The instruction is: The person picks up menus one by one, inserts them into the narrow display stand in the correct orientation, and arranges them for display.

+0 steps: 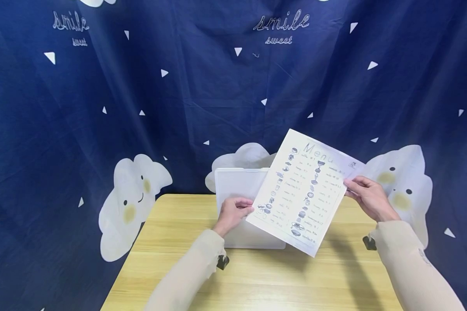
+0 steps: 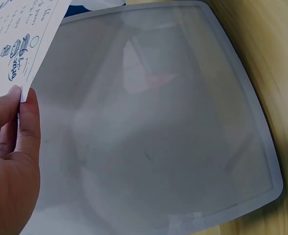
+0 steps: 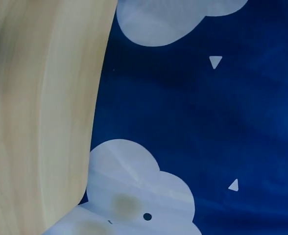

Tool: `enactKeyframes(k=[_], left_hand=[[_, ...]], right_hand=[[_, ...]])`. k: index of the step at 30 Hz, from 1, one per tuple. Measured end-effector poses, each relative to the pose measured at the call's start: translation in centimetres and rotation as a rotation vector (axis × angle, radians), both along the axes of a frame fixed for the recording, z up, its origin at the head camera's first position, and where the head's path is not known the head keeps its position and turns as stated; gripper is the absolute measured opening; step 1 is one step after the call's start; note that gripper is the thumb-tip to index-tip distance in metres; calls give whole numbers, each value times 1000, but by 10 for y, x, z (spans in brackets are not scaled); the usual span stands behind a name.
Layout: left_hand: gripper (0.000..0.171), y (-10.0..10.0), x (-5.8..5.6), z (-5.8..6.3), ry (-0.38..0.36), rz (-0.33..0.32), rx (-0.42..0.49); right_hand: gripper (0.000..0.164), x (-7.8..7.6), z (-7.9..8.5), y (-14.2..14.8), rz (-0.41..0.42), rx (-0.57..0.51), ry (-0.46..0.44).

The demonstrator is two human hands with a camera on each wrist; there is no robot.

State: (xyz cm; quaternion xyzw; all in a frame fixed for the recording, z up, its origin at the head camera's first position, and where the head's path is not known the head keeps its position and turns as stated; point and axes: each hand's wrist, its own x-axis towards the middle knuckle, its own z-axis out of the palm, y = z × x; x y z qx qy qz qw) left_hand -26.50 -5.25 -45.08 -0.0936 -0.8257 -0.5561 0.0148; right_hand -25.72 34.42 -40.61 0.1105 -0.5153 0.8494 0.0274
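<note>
A white sheet headed "Menu" (image 1: pixel 301 190), with small drawings and handwriting, is held up at a slant in the head view. My left hand (image 1: pixel 234 212) pinches its lower left corner between thumb and fingers, which the left wrist view also shows on the sheet (image 2: pixel 24 39). Over at the upper right edge, my right hand (image 1: pixel 367 196) grips the paper with the thumb in front. Behind the sheet lies a white-rimmed, pale flat panel (image 1: pixel 253 239), partly covered by the paper. The right wrist view shows neither hand nor sheet.
A light wooden table (image 1: pixel 171 268) carries the panel. Beyond its back edge hangs a dark blue curtain (image 1: pixel 202 86) printed with white clouds and triangles. Dark small devices (image 1: pixel 222 261) sit at both wrists.
</note>
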Motion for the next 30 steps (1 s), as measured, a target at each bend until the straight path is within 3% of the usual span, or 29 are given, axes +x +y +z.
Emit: enactKeyframes(k=[15,30], left_hand=[[16,-8,-7,7,13,29,-9],[16,-17,-11,14,16,69,-29]], right_hand=[[19,-7,12,-10,-32,16,-37],[23,-15,23,-20,-6,29,-18]])
